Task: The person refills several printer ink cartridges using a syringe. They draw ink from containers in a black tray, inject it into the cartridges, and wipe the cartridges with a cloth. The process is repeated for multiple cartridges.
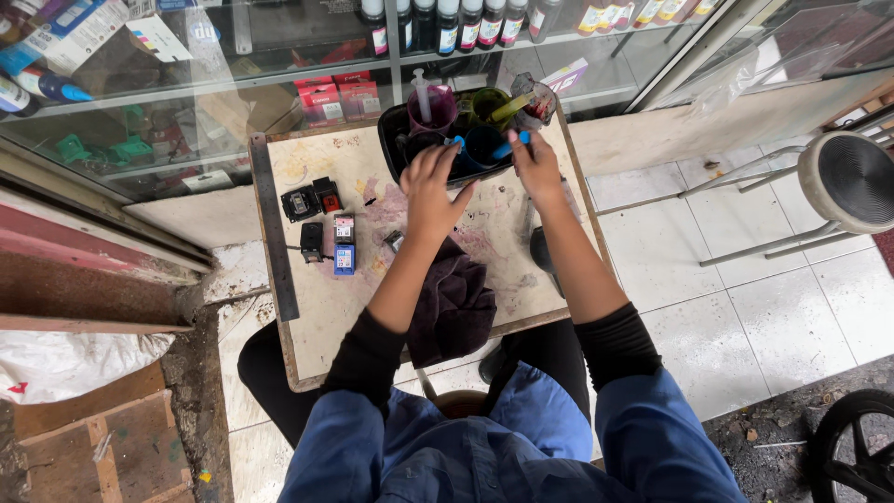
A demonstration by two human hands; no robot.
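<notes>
My left hand [431,189] reaches over the stained small table [321,298] to a black tray [389,140] of ink cups; its fingertips touch something blue at the tray's near edge, but what they grip is hidden. My right hand [535,166] pinches a blue syringe plunger or cap [518,142] above a blue ink cup [482,144]. In the tray also stand a magenta cup with a syringe [428,104] and a yellow-green cup [489,102]. Several ink cartridges [321,224] lie on the table's left half. A dark purple cloth [453,303] lies under my left forearm.
A glass display cabinet [186,102] with ink bottles and boxes stands behind the table. A round stool [849,177] is at the right on white floor tiles. A black wheel [852,452] shows at bottom right. Wooden boards and a white sack [65,363] lie at the left.
</notes>
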